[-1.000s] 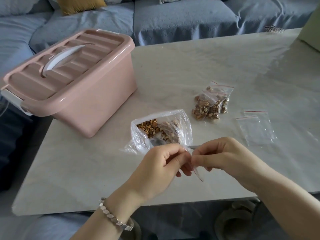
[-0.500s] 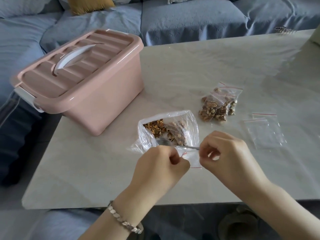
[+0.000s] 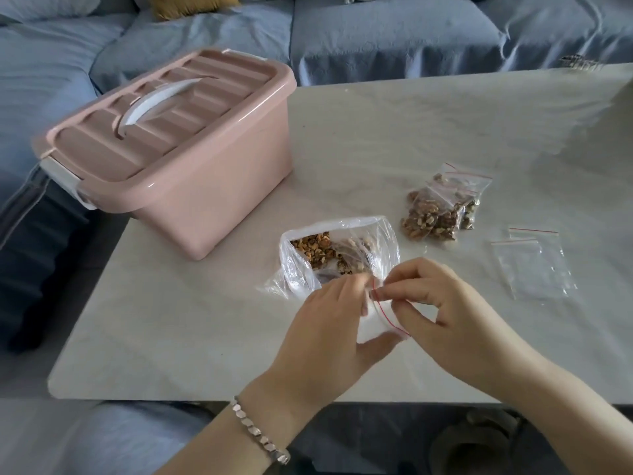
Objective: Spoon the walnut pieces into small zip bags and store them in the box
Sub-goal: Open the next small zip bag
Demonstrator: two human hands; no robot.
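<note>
At the far left of the pale table [image 3: 164, 337] stands the pink storage box [image 3: 205, 186], its ribbed lid on and its white handle [image 3: 154, 104] lying flat in the recess; a white latch shows at the near-left corner. Behind it runs a blue sofa [image 3: 376, 32] with a mustard cushion [image 3: 191, 5]. Just right of the box, apart from it, a large clear plastic bag [image 3: 387, 241] sits open, with walnut pieces [image 3: 318, 248] showing inside. In front of this bag, the left hand [image 3: 329, 337], a silver bracelet [image 3: 260, 437] on its wrist, pinches one side of a small zip bag [image 3: 376, 323] with curled fingers, its thumb under the bag's lower edge. The right hand [image 3: 455, 320] pinches the bag's red-lined top edge between thumb and forefinger, the other fingers curled in. The bag is held just above the table and looks empty. Further right and further back lie filled zip bags [image 3: 442, 207] of walnuts, heaped together. Rightmost, near them, two empty zip bags [image 3: 534, 265] lie flat and overlapping
</note>
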